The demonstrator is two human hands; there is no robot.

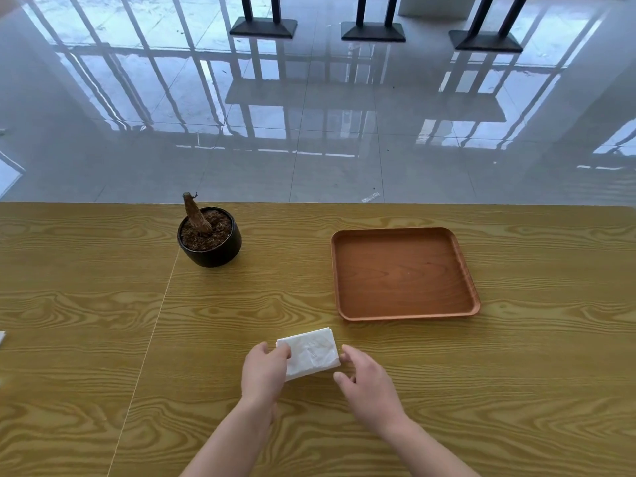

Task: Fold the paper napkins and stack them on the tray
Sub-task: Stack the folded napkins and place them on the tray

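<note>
The napkin (311, 352) lies flat on the table (86, 287), in front of the person. Taking it as the dial's centre with 12 o'clock pointing away from the person, the tray (406, 229) sits on the table at 1 o'clock, near but apart. The plant pot (210, 253) stands at 11 o'clock, farther off, well to the left of the tray. The left hand (263, 373) holds the napkin's edge at 8 o'clock, and the right hand (368, 383) sits just beside it at 4 o'clock. Beyond the table's far edge, at 12 o'clock, lies the floor (309, 132).
</note>
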